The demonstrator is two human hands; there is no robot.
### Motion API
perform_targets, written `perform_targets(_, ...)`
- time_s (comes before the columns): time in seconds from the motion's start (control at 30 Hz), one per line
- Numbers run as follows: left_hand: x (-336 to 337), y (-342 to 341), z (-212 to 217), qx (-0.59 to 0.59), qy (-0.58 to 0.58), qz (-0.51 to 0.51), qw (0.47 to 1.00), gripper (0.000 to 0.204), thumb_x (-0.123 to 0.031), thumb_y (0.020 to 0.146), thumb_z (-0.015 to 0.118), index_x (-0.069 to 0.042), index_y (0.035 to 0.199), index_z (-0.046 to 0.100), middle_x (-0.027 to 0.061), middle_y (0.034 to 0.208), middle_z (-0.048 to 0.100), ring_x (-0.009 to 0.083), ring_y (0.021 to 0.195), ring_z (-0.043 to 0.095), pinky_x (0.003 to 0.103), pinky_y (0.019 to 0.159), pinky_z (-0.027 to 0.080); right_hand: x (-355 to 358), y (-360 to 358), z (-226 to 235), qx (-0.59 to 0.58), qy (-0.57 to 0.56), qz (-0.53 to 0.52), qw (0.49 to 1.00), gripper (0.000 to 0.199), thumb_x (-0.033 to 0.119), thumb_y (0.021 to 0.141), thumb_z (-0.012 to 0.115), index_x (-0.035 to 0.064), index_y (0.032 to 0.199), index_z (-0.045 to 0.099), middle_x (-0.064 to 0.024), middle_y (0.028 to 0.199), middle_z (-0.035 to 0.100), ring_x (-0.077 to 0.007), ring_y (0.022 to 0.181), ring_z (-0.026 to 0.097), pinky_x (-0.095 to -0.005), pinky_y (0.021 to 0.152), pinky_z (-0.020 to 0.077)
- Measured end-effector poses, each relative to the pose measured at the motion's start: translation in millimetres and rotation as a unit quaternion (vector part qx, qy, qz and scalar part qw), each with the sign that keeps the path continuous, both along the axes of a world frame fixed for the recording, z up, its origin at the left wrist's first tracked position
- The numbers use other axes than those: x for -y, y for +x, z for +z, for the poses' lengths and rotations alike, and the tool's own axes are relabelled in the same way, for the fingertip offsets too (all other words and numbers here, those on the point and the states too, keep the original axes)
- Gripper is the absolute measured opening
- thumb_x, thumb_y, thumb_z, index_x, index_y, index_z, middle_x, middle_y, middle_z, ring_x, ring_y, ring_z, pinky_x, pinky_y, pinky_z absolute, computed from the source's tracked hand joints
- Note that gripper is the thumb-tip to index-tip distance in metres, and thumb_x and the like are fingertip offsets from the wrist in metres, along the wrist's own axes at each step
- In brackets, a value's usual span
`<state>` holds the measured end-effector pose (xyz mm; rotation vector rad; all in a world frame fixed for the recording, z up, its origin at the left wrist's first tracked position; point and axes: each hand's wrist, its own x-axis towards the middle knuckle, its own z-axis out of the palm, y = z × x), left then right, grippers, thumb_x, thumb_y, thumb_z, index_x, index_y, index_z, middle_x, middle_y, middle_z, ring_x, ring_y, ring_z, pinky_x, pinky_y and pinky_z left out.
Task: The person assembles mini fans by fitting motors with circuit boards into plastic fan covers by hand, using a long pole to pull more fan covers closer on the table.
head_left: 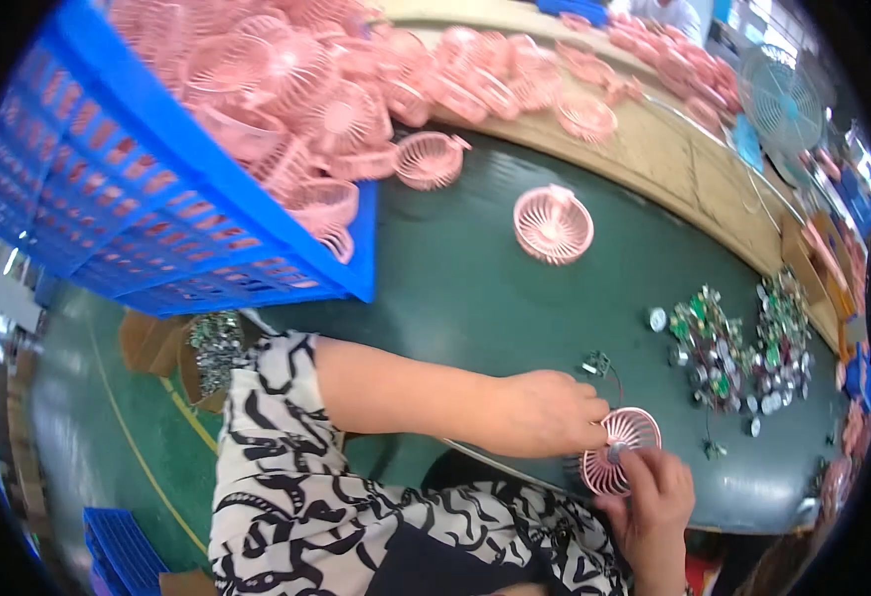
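Note:
A round pink slatted fan cover point(637, 425) is between my two hands, close to the front edge of the green table. My left hand point(553, 412) reaches across from the left, its curled fingers at the cover's upper left rim. With bent fingers and thumb, my right hand point(662, 494) grips the cover from the lower right, fingertips near its middle. A small grey piece, perhaps a motor, shows at the centre beside those fingertips; the fingers partly hide it. Just beyond the cover lies a small green circuit board point(597, 364) with a thin red wire.
A blue crate point(197, 223) heaped with pink fan covers stands on the left. Another pink cover point(553, 225) lies mid-table. Several circuit boards with round silver motors point(743, 348) are piled at right. More covers line the tan ledge point(674, 149) at the back; a standing fan point(781, 99) is behind.

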<state>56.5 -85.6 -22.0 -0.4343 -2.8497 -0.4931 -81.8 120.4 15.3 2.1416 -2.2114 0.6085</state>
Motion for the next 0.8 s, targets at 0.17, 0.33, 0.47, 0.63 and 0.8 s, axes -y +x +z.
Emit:
perform_targets(0.17,6.7,-1.2,6.6,0.039,0.026,-0.03,0.998,0.028,-0.021,0.083,0.065,-0.006,0.106,0.06,0.0117,0.095,0.058,0.0297,0.089,0.061,0.041,0.075,0.052,-12.3,-8.8,-40.5,-0.03,-0.061,0.061,0.996,0.063,0.022,0.063,0.081,0.0065,0.121,0.064,-0.0099,0.116,0.06,-0.0316,0.1,0.058,-0.0433,0.081,0.0453)
perform_targets(0.33,47.7,-6.7,18.2,-0.155,0.05,0.055,0.985,0.048,-0.026,0.081,0.073,-0.009,0.123,0.058,0.0156,0.126,0.055,0.0376,0.121,0.052,0.048,0.1,0.044,-6.9,-12.4,-47.2,-0.012,-0.111,0.079,0.991,0.056,0.009,0.059,0.08,0.0062,0.114,0.069,-0.0113,0.113,0.062,-0.0304,0.099,0.059,-0.0408,0.081,0.0477)
perform_targets(0.47,88.1,-10.2,11.5,-0.142,-0.134,0.413,0.889,0.062,-0.02,0.08,0.073,-0.006,0.135,0.049,0.0228,0.141,0.045,0.0425,0.137,0.036,0.058,0.107,0.035,-18.7,-18.5,-49.8,0.028,-0.209,0.021,0.977,0.043,0.009,0.067,0.075,0.0044,0.11,0.07,-0.0142,0.108,0.064,-0.0307,0.092,0.062,-0.0379,0.078,0.0492)
perform_targets(0.63,114.8,-9.8,3.1,-0.045,-0.151,0.433,0.887,0.049,-0.027,0.077,0.076,-0.006,0.119,0.062,0.015,0.124,0.062,0.0382,0.128,0.047,0.052,0.098,0.044,-63.4,-58.5,-49.5,0.009,-0.291,-0.174,0.941,0.031,0.008,0.08,0.071,-0.0021,0.11,0.069,-0.0217,0.113,0.062,-0.0357,0.1,0.061,-0.0417,0.087,0.0496)
perform_targets(0.8,80.3,-5.1,17.6,-0.145,-0.102,0.323,0.93,0.03,-0.011,0.075,0.075,-0.005,0.103,0.068,0.0164,0.107,0.067,0.0372,0.11,0.06,0.047,0.094,0.048,-96.7,-102.8,-51.8,-0.037,-0.296,-0.359,0.885,0.027,0.006,0.088,0.066,-0.0035,0.113,0.068,-0.0192,0.113,0.063,-0.0327,0.105,0.061,-0.0398,0.094,0.0469)
